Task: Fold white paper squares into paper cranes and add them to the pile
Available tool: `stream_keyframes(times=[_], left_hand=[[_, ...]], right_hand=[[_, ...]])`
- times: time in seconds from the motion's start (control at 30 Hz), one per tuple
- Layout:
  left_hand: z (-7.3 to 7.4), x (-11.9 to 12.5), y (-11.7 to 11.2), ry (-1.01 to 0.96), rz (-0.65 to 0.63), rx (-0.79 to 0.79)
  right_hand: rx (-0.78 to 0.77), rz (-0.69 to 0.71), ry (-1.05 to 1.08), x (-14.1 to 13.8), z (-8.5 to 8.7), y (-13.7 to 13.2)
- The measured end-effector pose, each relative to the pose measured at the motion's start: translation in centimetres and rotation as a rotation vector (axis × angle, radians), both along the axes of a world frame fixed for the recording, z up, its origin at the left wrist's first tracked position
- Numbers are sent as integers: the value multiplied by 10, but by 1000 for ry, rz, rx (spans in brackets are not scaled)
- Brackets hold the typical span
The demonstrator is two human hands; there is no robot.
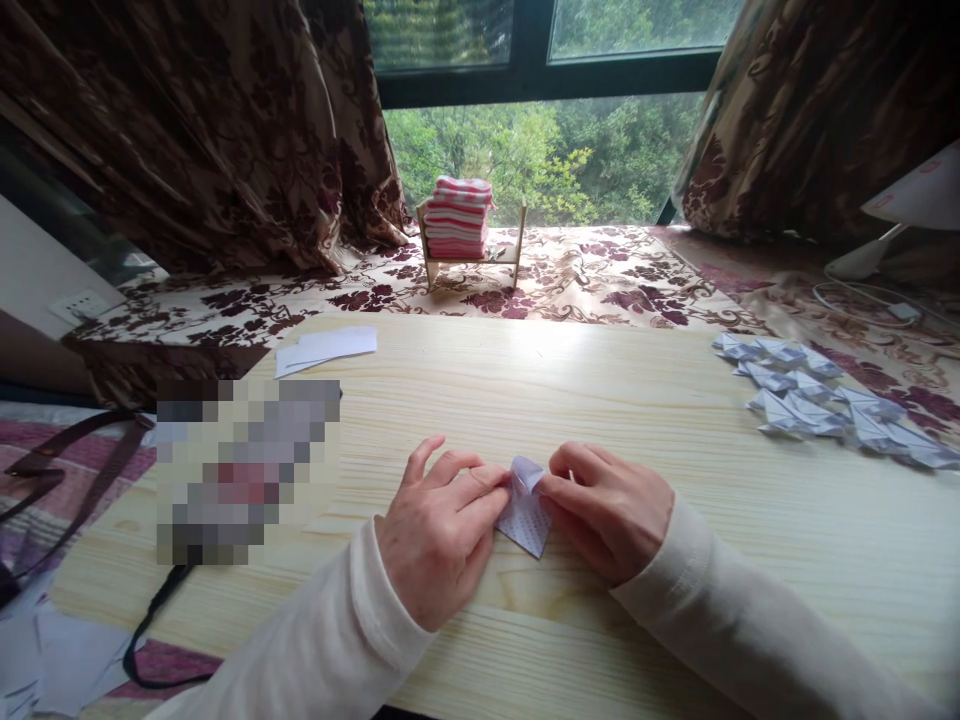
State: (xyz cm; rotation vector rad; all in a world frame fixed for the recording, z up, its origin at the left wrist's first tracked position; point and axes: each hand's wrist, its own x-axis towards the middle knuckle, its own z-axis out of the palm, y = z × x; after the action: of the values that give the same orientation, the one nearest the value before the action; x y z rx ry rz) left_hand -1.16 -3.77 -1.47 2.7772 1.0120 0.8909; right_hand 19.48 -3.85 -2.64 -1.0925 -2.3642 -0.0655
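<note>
A small folded piece of paper with a fine printed pattern lies on the wooden table, its top corner curled up. At its left edge, my left hand has the thumb and fingertips against the paper. My right hand pinches the lifted corner from the right side, with the other fingers curled under. Several folded paper pieces sit in rows at the table's right edge.
Loose paper strips lie at the far left of the table. A blurred-out device with a black cable is on the left. Stacked pink-and-white cloths stand in a small rack on the sill; a lamp is at right.
</note>
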Motion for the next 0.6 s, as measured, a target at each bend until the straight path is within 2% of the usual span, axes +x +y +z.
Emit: stream_keyframes(times=[0.6], left_hand=[[-1, 0, 1, -10, -5, 0]], right_hand=[[-77, 8, -5, -2, 5, -4]])
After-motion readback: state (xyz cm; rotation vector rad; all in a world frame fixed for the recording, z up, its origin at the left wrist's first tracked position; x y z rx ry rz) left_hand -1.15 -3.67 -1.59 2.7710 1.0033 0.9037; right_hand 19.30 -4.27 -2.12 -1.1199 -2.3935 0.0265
